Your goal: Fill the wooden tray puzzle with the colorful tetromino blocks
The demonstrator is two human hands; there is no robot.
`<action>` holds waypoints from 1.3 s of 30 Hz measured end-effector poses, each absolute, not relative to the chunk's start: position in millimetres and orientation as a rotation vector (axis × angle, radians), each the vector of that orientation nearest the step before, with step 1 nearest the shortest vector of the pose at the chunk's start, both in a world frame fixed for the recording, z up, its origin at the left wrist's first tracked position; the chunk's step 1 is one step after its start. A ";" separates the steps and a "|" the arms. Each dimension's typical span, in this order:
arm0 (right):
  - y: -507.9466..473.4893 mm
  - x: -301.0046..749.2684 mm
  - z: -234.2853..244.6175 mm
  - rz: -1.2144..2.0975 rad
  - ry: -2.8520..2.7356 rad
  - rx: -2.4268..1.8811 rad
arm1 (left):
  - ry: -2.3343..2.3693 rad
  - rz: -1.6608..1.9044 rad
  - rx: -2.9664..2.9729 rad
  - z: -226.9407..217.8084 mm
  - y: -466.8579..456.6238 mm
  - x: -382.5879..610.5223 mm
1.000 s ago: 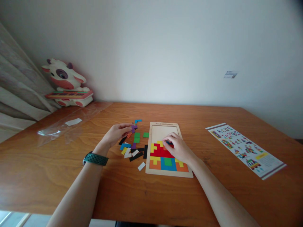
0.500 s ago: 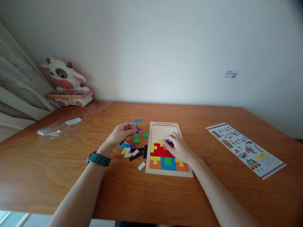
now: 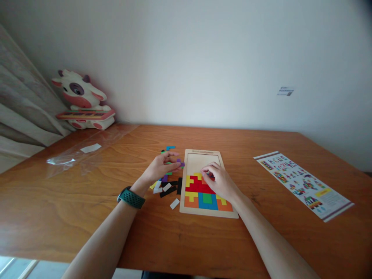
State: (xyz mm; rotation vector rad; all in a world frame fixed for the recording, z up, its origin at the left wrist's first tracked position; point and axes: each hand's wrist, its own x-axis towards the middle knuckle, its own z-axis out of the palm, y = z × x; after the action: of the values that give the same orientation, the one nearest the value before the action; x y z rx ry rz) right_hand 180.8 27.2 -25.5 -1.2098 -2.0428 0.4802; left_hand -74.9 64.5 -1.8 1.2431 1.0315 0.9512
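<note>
- Tray (image 3: 195,162), mid-frame: coloured pieces (image 3: 197,188) in lower part; long axis up-frame.
- My left hand (image 3: 159,169): pinching purple piece (image 3: 180,163).
- My right hand (image 3: 220,180): grip, I cannot tell.

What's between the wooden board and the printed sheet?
In the head view, bare tabletop; nearer the person, the right forearm also shows in that gap.

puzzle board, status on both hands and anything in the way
Left hand holding purple piece. Right hand over partly filled puzzle board, blocking part from view.
</note>
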 end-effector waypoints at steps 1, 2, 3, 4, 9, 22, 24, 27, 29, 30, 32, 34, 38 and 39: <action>27.0 180.9 -25.3 0.482 -2.047 -1.214 | 1.025 0.951 1.250 -2.8 64.2 -73.3; 26.8 181.0 -25.1 0.485 -2.051 -1.216 | 1.021 0.945 1.269 -3.8 64.0 -71.7; 26.6 180.9 -24.9 0.486 -2.053 -1.216 | 1.019 0.937 1.301 -4.5 63.9 -70.4; 26.4 180.8 -24.6 0.486 -2.053 -1.215 | 1.017 0.929 1.340 -5.3 63.8 -69.2; 26.4 179.6 -24.5 0.475 -2.050 -1.220 | 1.044 0.933 1.489 -12.1 63.1 -64.1; 25.1 175.8 -24.0 0.457 -2.084 -1.232 | 1.284 0.898 1.874 -27.6 62.0 -43.6; 24.8 176.0 -24.3 0.453 -2.085 -1.224 | 1.297 0.872 1.906 -29.5 63.5 -44.2; 24.7 176.2 -23.9 0.456 -2.085 -1.212 | 1.312 0.865 1.989 -29.9 64.3 -45.0; 24.6 176.1 -23.4 0.462 -2.084 -1.218 | 1.286 0.886 2.085 -28.6 63.7 -45.0; 24.6 176.0 -23.2 0.463 -2.084 -1.222 | 1.259 0.896 2.136 -27.8 63.0 -44.8; 24.8 176.0 -23.2 0.463 -2.086 -1.224 | 1.203 0.875 2.207 -26.1 61.3 -44.5; 25.1 176.0 -23.5 0.458 -2.085 -1.220 | 1.199 0.812 2.222 -24.7 59.5 -44.7; 25.5 176.0 -24.8 0.454 -2.091 -1.220 | 1.236 0.753 2.182 -24.2 57.8 -46.9; 25.7 176.0 -25.2 0.453 -2.093 -1.223 | 1.232 0.755 2.165 -24.6 57.7 -47.4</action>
State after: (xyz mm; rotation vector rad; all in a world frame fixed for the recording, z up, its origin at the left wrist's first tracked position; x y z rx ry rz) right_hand 176.0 25.7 -25.2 -1.2228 -2.0930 0.4532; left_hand -47.4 57.7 -24.6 2.1646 1.2323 0.7552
